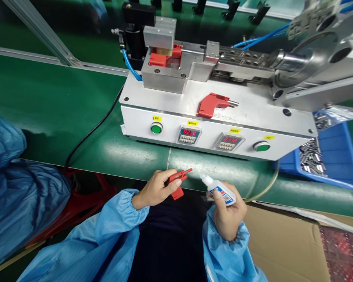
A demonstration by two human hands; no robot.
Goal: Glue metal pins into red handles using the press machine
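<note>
Here's the left hand [154, 190], thumb and fingers pinched around a red plastic pistol-shaped piece [177, 193], held just off the front edge of the green bench [53, 102]. Across from it, the right hand [231, 215] is wrapped round a white squeeze bottle [222, 191], nozzle angled towards that red piece, near but not touching! Beyond them sits the metal-topped machine [247, 111], and on it lies a second red piece [207, 106], metal pin [233, 103] poking out. Another red part [158, 59] sits in the fixture behind, and over right, a blue bin [341, 156] holds metal pins [310, 158].
</note>
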